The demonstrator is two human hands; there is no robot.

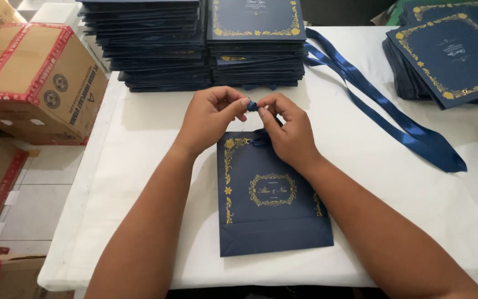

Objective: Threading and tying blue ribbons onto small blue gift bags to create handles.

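On the white table [139, 166], left of the work, cardboard boxes [34, 77] stand on the floor, while at the middle the left hand [208, 119] and right hand [286, 130] meet just above the top edge of a flat navy paper bag [272, 205] with gold ornament. Both hands have thumb and forefinger closed tight on a small end of blue ribbon [252, 106], apparently knotting a ribbon handle at the bag's top. The knot seems unfinished, so snugging it calls for an even pull from both sides; stacks of like bags [195, 44] lie behind, and loose blue ribbon lengths [394, 122] trail to the right beside another stack [449, 55].
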